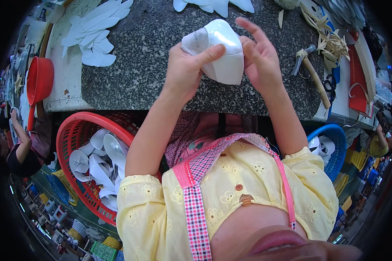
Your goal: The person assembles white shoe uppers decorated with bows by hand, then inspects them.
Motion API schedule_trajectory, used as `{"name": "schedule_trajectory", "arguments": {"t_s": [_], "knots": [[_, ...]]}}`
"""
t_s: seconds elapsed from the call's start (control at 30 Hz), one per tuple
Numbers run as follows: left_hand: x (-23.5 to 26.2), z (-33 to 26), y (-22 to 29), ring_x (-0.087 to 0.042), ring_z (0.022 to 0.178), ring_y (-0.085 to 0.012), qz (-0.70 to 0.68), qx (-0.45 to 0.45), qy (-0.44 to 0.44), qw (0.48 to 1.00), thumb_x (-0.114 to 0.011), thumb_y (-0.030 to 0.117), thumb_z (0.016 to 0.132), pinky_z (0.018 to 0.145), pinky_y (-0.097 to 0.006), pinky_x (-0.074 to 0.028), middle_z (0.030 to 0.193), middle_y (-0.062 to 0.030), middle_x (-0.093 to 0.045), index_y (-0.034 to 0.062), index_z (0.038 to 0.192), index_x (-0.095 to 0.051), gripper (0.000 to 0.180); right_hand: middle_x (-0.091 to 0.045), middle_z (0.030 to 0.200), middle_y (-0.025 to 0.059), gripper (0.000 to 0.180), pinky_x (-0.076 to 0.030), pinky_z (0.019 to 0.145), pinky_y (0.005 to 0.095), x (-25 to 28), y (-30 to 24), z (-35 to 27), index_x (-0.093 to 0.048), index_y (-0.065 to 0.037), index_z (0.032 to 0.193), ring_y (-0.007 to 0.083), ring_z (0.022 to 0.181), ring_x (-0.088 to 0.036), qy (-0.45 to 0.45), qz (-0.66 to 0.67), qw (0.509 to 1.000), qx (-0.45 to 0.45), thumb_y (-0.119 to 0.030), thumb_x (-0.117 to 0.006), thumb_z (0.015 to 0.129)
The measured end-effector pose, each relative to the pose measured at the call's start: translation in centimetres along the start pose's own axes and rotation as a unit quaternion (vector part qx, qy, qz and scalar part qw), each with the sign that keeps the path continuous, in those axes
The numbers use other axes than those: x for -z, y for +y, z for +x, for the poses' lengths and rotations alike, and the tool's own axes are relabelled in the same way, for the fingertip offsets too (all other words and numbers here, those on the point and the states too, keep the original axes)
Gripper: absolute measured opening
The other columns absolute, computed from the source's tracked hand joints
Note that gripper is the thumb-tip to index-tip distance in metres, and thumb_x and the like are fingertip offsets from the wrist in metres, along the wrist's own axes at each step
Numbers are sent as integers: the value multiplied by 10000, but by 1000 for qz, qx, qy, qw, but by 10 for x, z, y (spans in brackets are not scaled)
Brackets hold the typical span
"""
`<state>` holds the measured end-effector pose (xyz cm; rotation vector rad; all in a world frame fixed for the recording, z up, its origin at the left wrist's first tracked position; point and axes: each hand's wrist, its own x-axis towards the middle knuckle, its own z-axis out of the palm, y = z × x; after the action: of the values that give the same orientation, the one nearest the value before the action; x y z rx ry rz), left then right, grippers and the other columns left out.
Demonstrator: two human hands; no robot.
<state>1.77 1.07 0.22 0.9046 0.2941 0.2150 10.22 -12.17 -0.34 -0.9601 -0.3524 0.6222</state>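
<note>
Over the dark speckled stone slab (130, 87) I hold up a glossy white shoe upper (225, 39), with a duller lining showing at its left. My left hand (184, 71) is closed round its left side, the thumb lying across the white surface. At its right edge, my right hand (262, 63) grips with the thumb and bent fingers, while one finger points up and is slightly blurred. The fingertips behind the upper are hidden.
Flat white cut pieces (96, 32) lie at the far left. On the right are a wooden-handled hammer (314, 78), scissors (330, 87) and beige slivers (331, 45). A red dipper (40, 80) hangs past the left edge. Red (64, 152) and blue (340, 145) baskets hold white uppers.
</note>
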Motion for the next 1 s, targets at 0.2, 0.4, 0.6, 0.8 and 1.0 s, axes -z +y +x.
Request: {"name": "schedule_trajectory", "arguments": {"t_s": [0.2, 0.4, 0.6, 0.8, 1.0], "knots": [[5, -2, 2, -610, 862, -181, 22, 30, -75, 996, -724, 107, 720, 782, -317, -487, 963, -99, -618, -25, 1043, -554, 388, -624, 911, 97, 279, -506, 709, 268, 1, -7, 2, -555, 39, 1029, 138, 787, -615, -37, 60, 987, -144, -149, -602, 827], [2, -11, -5, -587, 921, -187, -136, 72, -83, 985, -711, 118, 740, 798, -326, -480, 1019, -103, -586, -27, 1113, -494, 456, -626, 894, 81, 266, -505, 656, 246, 3, -7, 7, -575, 27, 1003, 116, 748, -613, -73, 73, 983, -154, -155, -623, 815], [-1, -2, -2, -586, 891, -161, 20, -30, -32, 999, -712, 104, 733, 807, -305, -468, 996, -89, -594, -27, 1088, -516, 426, -615, 897, 60, 318, -485, 697, 238, -5, -19, 0, -561, 29, 1036, 98, 800, -590, -84, 7, 992, -90, -165, -646, 799], [21, 16, 21, -587, 857, -128, 18, -24, -106, 994, -693, 75, 744, 779, -272, -460, 942, -70, -628, -34, 966, -605, 262, -569, 800, -9, 351, -437, 647, 238, 3, -44, 10, -551, -44, 1030, 62, 761, -531, -233, -318, 916, 72, -96, -695, 715], [46, 3, 21, -594, 758, -103, 270, -23, -125, 955, -689, -47, 689, 674, -246, -483, 835, -40, -647, -5, 906, -639, 227, -646, 827, 86, 263, -489, 683, 299, 82, -56, 56, -618, -52, 905, 162, 792, -624, -17, -555, 809, 194, -252, -677, 744]]}}
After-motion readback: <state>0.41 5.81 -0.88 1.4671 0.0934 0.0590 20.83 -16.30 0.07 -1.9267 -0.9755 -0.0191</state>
